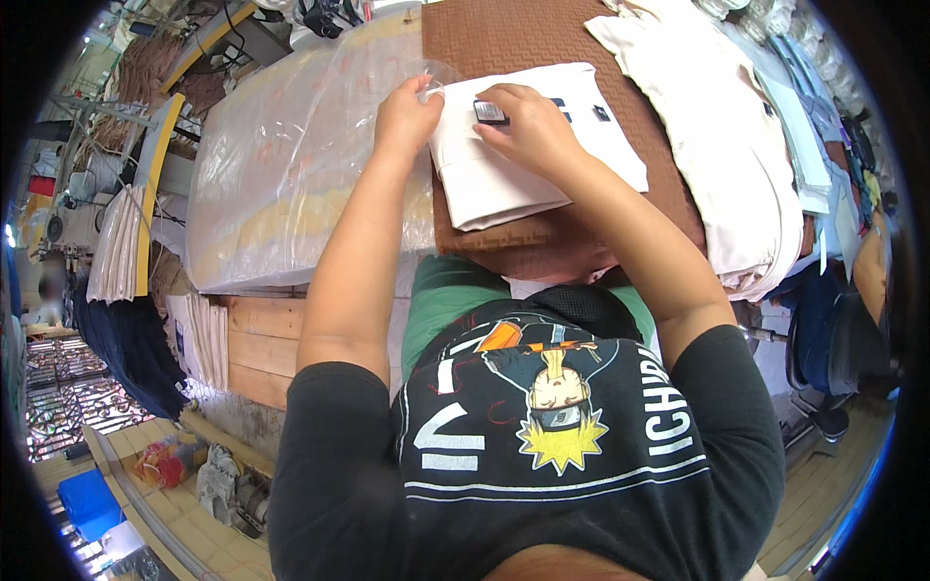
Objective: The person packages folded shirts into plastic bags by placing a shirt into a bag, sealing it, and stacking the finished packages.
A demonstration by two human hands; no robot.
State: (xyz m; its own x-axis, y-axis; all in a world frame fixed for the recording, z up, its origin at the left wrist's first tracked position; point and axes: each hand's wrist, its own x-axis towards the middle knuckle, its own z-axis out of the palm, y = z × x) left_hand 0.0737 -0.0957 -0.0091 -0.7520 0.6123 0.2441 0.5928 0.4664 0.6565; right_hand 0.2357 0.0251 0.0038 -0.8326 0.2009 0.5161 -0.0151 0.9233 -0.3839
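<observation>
Left hand [405,118] has its grip pinching plastic [434,85]; right hand [528,126] adjoins a tag [490,112] over the white garment [499,184], grip closure indeterminable.

The right hand [523,126] hides part of the folded white garment [484,184]; print on the black-and-white tag [491,112] is too small to read; the brown mat [504,34] is cut off by the top edge, and another person [872,271] at right by the dark rim
</observation>
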